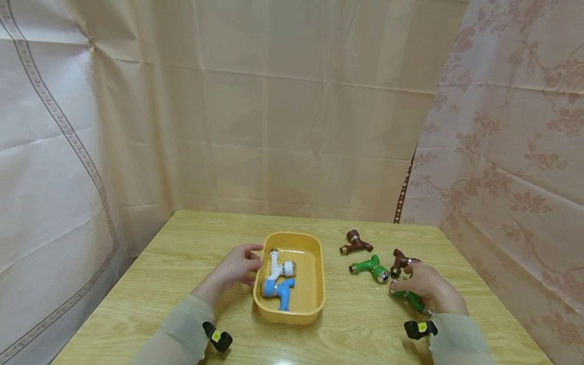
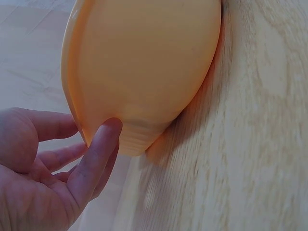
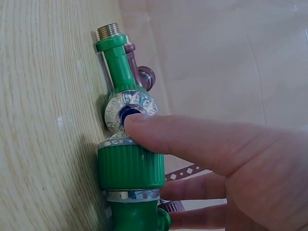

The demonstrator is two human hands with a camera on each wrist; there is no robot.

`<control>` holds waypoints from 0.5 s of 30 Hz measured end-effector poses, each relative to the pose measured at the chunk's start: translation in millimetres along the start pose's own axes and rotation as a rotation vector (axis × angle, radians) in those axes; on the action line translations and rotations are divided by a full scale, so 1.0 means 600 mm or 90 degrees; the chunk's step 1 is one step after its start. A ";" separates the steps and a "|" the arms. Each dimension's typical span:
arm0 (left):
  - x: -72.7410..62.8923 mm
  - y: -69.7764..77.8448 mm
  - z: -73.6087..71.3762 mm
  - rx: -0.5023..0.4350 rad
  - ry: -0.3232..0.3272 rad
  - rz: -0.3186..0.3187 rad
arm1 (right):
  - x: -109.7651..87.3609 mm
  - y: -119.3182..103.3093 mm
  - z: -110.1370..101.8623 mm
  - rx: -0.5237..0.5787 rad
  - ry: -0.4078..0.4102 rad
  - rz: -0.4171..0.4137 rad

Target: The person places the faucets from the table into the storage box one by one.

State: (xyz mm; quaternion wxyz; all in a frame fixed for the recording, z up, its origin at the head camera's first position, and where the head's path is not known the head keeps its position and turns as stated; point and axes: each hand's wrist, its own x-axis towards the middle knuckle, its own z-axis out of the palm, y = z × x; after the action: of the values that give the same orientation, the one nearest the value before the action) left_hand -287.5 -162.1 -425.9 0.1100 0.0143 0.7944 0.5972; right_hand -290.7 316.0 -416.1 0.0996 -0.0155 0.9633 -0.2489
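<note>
My left hand (image 1: 239,264) is at the left rim of a yellow plastic tray (image 1: 315,276). In the left wrist view its thumb (image 2: 103,137) lies by the tray's outer wall, the other fingers by the rim. A white tap (image 1: 275,266) and a blue tap (image 1: 284,291) lie inside the tray. My right hand (image 1: 429,284) reaches over the nearer green tap (image 1: 412,300) lying on the table. In the right wrist view, the straight thumb (image 3: 178,139) passes by this tap's ridged green handle (image 3: 131,167), and other fingers extend toward its side.
Another green tap (image 1: 367,265) lies left of my right hand. A brown tap (image 1: 399,261) lies just beyond that hand, and another brown tap (image 1: 357,246) farther back. The wooden table (image 1: 205,228) has curtains (image 1: 296,126) behind it and on both sides.
</note>
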 end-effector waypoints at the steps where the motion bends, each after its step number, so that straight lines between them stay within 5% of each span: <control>1: 0.000 0.000 0.000 -0.001 0.000 0.001 | -0.001 -0.001 -0.001 -0.004 0.000 -0.002; 15: 0.005 -0.005 -0.001 -0.003 -0.001 0.003 | -0.007 -0.004 -0.010 0.012 -0.005 -0.012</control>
State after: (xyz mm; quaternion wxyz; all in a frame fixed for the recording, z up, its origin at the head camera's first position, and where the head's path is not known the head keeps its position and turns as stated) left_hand -290.4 -162.9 -428.8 0.1094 0.0165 0.7928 0.5993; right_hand -287.8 317.3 -409.1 0.1009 -0.0243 0.9603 -0.2590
